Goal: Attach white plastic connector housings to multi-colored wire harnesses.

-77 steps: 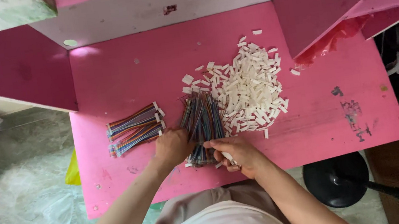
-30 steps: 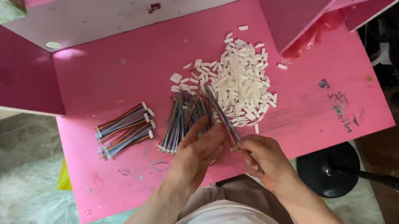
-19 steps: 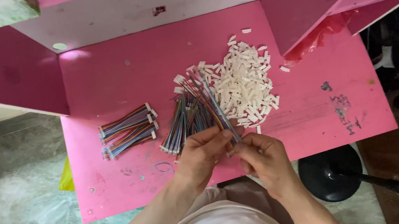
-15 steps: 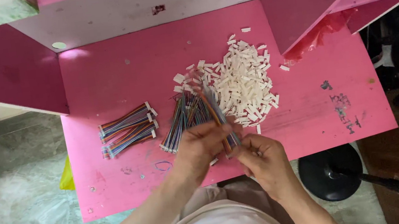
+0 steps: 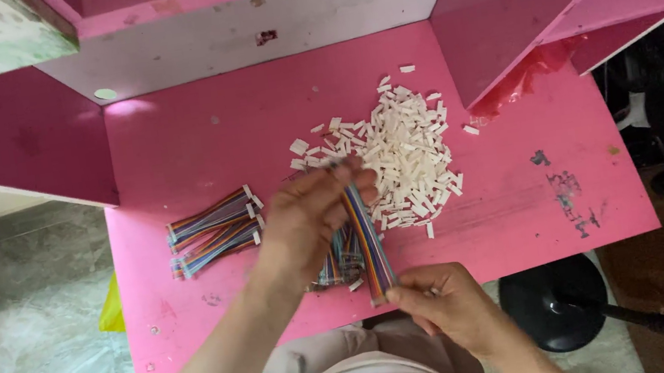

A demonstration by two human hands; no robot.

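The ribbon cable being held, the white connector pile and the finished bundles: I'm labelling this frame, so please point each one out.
ribbon cable (image 5: 366,233), head view, mid-length between the hands.
white connector pile (image 5: 410,154), head view, centre of heap.
finished bundles (image 5: 213,232), head view, middle of stack.

cable: a flat ribbon cable (image 5: 369,238) with many coloured wires, stretched straight
pose: runs almost upright in the view, slightly tilted, raised over the pink desk
ends: far end in the left hand (image 5: 315,219), near end pinched by the right hand (image 5: 444,305)
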